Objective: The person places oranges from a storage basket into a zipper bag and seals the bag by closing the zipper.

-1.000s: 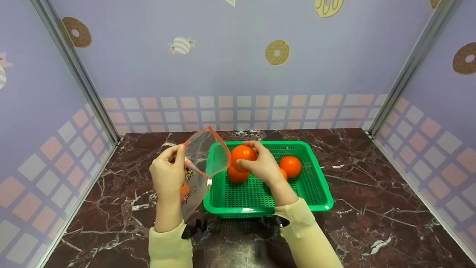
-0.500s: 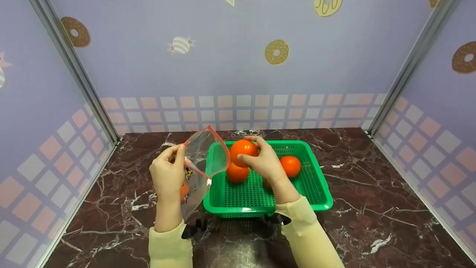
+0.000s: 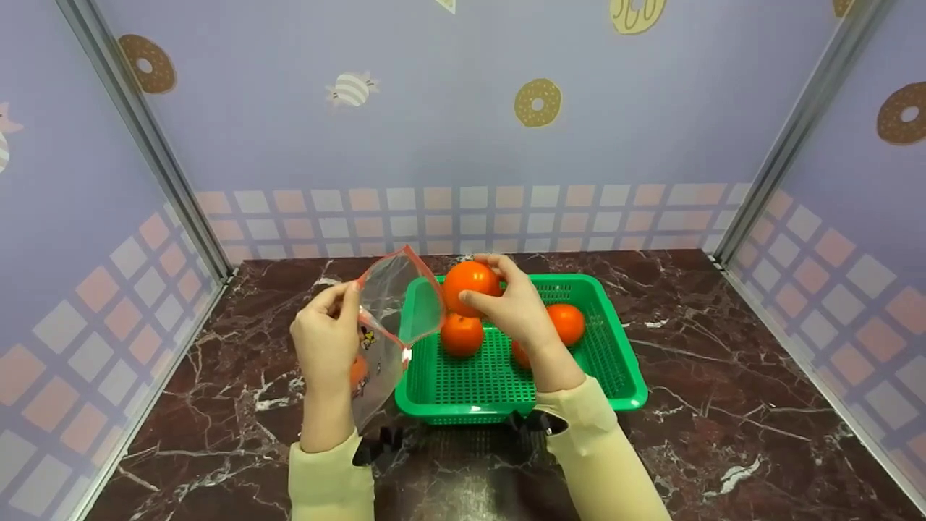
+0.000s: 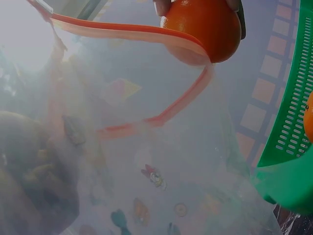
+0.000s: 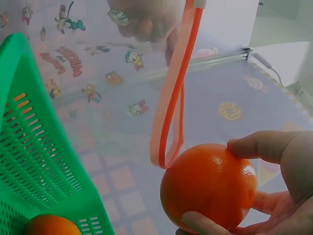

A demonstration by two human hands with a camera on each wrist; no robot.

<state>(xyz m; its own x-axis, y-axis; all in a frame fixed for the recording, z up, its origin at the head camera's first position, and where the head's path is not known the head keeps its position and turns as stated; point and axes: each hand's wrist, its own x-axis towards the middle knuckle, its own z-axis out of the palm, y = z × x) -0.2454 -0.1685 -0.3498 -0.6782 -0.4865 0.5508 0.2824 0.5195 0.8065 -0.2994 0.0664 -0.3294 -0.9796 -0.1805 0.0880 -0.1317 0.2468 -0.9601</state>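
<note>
In the head view my left hand (image 3: 327, 340) pinches the rim of a clear zip bag (image 3: 380, 376) with a red-orange edge and printed cartoon figures. The bag's mouth gapes toward the right, and an orange (image 3: 359, 370) shows through its side. My right hand (image 3: 517, 304) grips a round, shiny orange (image 3: 469, 284) between thumb and fingers, raised above the basket. In the right wrist view this held orange (image 5: 208, 188) is right by the bag's rim (image 5: 166, 122); I cannot tell whether they touch.
A green plastic basket (image 3: 629, 369) stands on the dark marbled table (image 3: 723, 405). Inside it lie one orange (image 3: 462, 336) at the left, another (image 3: 566, 324) at the right and a third (image 3: 522, 354) partly behind my right wrist. Patterned walls (image 3: 448, 145) enclose the table.
My right hand has lifted the held orange slightly upward, away from the orange beneath it in the basket. My left hand and the bag have stayed nearly still.
</note>
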